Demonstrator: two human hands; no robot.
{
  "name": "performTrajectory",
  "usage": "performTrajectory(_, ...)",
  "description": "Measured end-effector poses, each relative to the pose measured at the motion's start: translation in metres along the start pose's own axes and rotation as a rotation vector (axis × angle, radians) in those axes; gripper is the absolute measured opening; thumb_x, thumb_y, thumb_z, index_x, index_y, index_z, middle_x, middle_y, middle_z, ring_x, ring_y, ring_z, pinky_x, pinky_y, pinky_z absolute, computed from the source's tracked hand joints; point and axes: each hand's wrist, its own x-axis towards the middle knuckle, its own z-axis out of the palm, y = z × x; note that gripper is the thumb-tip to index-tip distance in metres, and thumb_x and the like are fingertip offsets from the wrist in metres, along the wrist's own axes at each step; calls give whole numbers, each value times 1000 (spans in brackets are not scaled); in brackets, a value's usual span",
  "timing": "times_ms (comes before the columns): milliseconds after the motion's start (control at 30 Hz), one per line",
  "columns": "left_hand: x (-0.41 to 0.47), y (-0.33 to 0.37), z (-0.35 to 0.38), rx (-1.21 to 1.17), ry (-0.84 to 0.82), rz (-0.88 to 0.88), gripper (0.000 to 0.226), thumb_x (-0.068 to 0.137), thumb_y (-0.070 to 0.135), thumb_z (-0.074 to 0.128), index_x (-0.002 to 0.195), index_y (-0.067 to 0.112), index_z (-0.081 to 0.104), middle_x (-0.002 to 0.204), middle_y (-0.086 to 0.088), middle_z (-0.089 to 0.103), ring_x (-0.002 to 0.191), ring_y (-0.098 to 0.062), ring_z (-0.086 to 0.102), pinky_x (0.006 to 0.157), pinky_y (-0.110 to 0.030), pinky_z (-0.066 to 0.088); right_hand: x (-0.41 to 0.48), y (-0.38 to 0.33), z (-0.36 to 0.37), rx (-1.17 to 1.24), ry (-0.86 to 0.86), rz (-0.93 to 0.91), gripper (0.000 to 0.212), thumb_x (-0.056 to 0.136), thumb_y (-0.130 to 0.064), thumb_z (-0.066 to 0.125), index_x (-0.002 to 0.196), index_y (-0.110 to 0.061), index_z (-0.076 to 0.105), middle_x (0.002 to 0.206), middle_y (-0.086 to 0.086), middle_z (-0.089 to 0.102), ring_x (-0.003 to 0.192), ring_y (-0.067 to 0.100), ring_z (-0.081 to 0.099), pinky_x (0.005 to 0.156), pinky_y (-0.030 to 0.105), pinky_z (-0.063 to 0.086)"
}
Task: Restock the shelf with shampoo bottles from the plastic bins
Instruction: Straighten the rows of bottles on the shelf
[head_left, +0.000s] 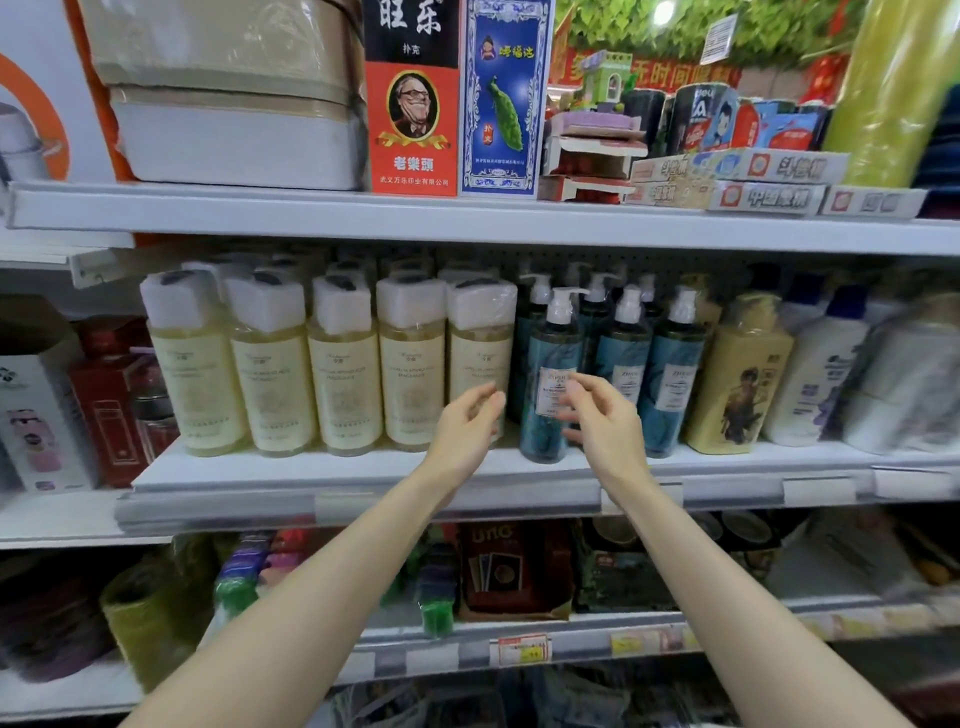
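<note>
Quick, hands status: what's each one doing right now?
Left hand: open, loosely curled, holding nothing.
Right hand: fingers curved at the front teal plastic pump bottle; whether it grips cannot be told.

Entry: person visible only as two arms, from the lower frame edge up. The left forearm (311, 587) is bare along its whole visible length, slender and smooth, tapering to a narrow wrist. The right forearm (727, 587) is likewise bare and slender. The left hand (467, 421) and right hand (605, 421) are bare, with slim fingers. Fingertips slightly blurred; nail detail not readable.
</note>
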Motion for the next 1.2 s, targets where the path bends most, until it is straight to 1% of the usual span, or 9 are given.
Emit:
performTrajectory(167,3,1,20,39,-6,8,42,99,23,50,140,15,44,121,-4,57,112,-19,56,99,-32,45,11,9,-16,-88,11,14,30,97,-29,54,126,-19,56,97,-9,62,99,20,62,92,46,52)
performTrajectory(267,9,-2,33,78,27,-3,45,98,22,50,142,15,42,131,-12,55,119,-22,53,103,-38,44,19,15,-21,-124,-41,24,39,97,-30,53,135,-20,51,103,-9,59,104,18,59,96,47,49)
performTrajectory(400,14,-9,45,120,74,-21,48,97,23,53,143,15,40,139,-9,51,127,-22,48,107,-44,41,32,26,-27,-130,-125,59,46,96,-32,53,141,-25,45,116,-1,56,113,22,57,101,47,47)
performTrajectory(533,19,-14,51,108,110,-39,48,95,25,56,141,17,43,131,-7,58,120,-26,56,104,-47,44,39,32,-29,-109,-190,73,46,98,-31,51,143,-26,44,99,-4,64,102,24,63,97,47,50)
performTrajectory(633,21,-16,56,103,130,-57,49,96,25,56,142,17,43,123,-3,59,115,-25,59,102,-44,46,43,37,-30,-70,-221,82,46,98,-31,51,143,-27,43,104,4,68,100,31,65,94,49,51)
performTrajectory(767,24,-17,58,110,150,-63,51,96,27,55,144,17,41,132,-8,57,118,-23,57,103,-43,45,47,43,-29,-45,-249,91,49,97,-34,52,145,-26,41,90,-13,63,102,21,65,97,46,50)
performTrajectory(1033,32,-19,59,81,151,-69,45,98,22,52,142,15,44,127,-9,61,114,-24,61,100,-45,48,56,51,-20,-23,-266,115,57,89,-50,52,143,-32,42,108,-2,67,106,18,64,97,47,50)
performTrajectory(1133,34,-24,58,101,147,-49,44,97,25,52,140,19,45,123,-8,64,111,-25,62,97,-48,50,59,52,-19,-7,-264,111,51,95,-41,51,143,-29,42,105,-4,66,105,19,64,98,46,50)
performTrajectory(1200,34,-26,59,118,149,-38,43,96,27,52,138,20,47,121,-7,64,110,-23,62,96,-47,50,59,51,-19,0,-267,104,49,96,-38,50,143,-29,42,119,0,65,110,19,62,100,46,48)
